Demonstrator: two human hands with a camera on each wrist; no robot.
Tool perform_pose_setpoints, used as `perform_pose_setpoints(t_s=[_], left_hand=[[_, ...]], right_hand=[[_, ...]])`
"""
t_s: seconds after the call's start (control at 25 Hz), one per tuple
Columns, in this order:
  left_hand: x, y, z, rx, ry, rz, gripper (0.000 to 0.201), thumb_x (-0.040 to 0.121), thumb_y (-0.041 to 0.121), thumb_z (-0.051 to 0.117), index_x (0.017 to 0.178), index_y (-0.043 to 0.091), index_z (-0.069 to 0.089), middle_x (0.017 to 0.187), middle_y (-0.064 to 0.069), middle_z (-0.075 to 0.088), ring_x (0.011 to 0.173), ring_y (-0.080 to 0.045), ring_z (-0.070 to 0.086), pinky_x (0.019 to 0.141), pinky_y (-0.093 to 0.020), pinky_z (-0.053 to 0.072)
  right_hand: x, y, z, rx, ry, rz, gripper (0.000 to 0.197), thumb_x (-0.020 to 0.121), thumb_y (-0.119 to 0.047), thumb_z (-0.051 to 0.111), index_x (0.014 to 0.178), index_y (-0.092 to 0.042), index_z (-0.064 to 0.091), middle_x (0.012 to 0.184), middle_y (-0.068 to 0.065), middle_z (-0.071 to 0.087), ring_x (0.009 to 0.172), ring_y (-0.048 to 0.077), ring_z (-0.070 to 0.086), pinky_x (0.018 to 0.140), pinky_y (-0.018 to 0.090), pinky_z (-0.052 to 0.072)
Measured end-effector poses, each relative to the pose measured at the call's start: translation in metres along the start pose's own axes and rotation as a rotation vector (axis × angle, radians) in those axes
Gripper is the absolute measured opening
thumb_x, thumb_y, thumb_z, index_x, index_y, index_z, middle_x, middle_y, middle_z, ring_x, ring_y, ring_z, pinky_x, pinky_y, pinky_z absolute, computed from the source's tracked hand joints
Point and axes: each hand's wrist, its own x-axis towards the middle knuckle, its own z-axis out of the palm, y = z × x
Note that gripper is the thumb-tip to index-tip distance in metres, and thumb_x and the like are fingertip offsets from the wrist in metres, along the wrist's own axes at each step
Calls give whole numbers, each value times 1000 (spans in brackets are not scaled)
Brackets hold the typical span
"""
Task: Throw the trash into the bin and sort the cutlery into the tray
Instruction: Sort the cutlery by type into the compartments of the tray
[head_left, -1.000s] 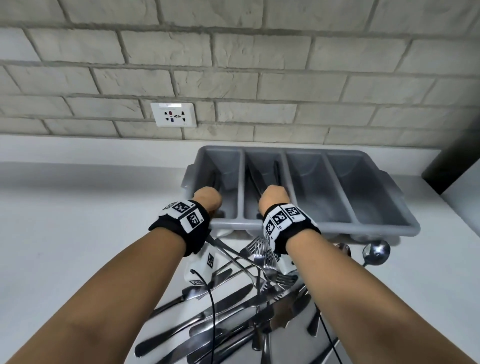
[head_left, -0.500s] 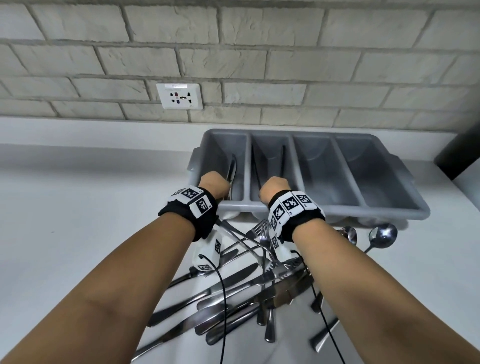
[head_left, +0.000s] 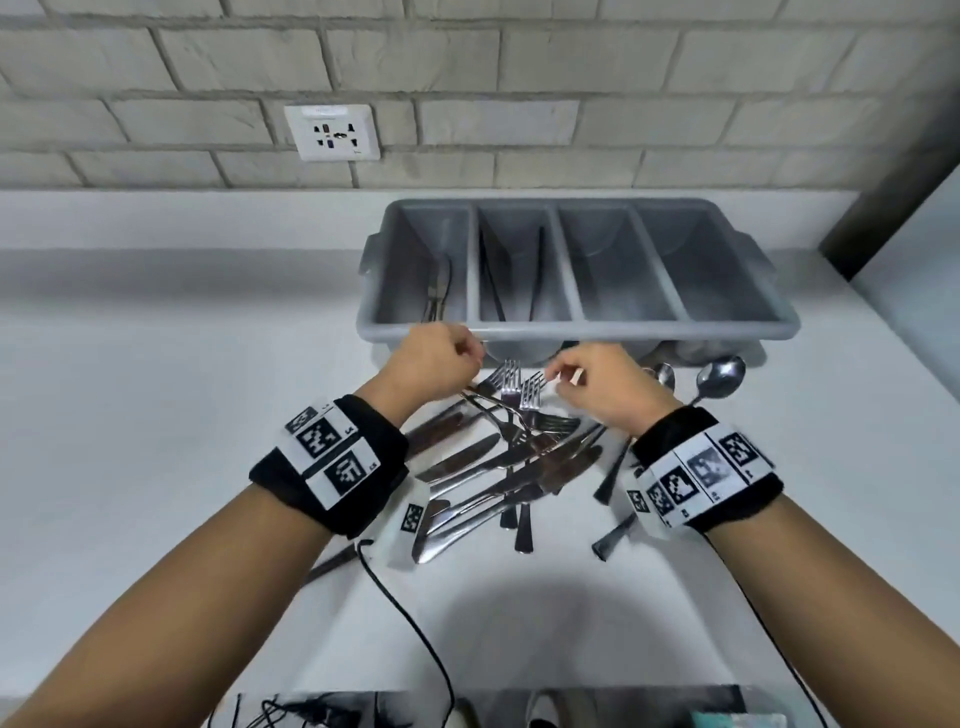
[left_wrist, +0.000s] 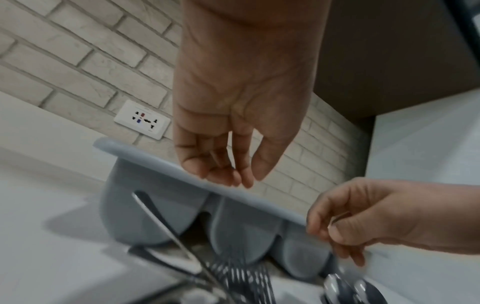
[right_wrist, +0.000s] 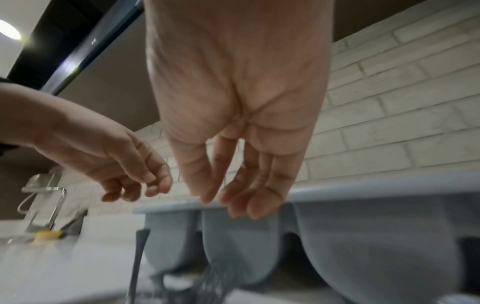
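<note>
A grey four-compartment tray (head_left: 576, 330) stands against the brick wall. Its leftmost compartment holds a knife (head_left: 439, 291), and the second holds thin dark pieces (head_left: 493, 280); the two right compartments look empty. In front of the tray lies a pile of knives (head_left: 498, 467) with forks (head_left: 511, 384) on top and spoons (head_left: 719, 376) to the right. My left hand (head_left: 470, 353) hovers over the fork heads with loosely curled fingers and holds nothing. My right hand (head_left: 566, 376) hangs beside it, fingers relaxed and empty. The wrist views show both hands, left (left_wrist: 233, 174) and right (right_wrist: 233, 197), empty before the tray front.
A wall socket (head_left: 332, 132) sits above the white counter (head_left: 156, 415). A black cable (head_left: 415, 623) runs from my left wrist toward the near counter edge. A dark cabinet edge (head_left: 883, 208) rises at the right. A metal fixture (right_wrist: 44, 197) stands far left.
Both hands have drawn back from the tray's two left compartments to above the cutlery pile. A knife now lies in the leftmost compartment. The head view has tilted down.
</note>
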Motion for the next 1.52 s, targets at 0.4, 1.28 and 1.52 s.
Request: perform_pose_setpoints(t_s=[0.4,1.28,1.52], left_hand=[[-40,-23,68,564,-262,-29,19,79,9,60,96,5,67,102,-11,67,90,-27,63,64,-29,45],[-52,-33,67,307,-338,165,48,76,27,74,115,8,52,106,-8,63,89,-22,53,74,-23,35],[-46,-34,69,329,-296,248,23,94,21,45,106,5,56,105,-15,64,93,-27,56,73,-26,35]], right_hand=[[-36,23,40,-420,-227,-15,45,78,-24,68,121,-29,57,112,4,46,104,23,50,88,37,49],[-25,29,48,-663,-269,-11,33,94,-13,42,126,-7,43,133,10,48,126,26,40,102,43,34],[-20,18,23,-614,-148,-81,22,95,-17,41,113,-7,49,122,11,53,115,26,44,97,39,37]])
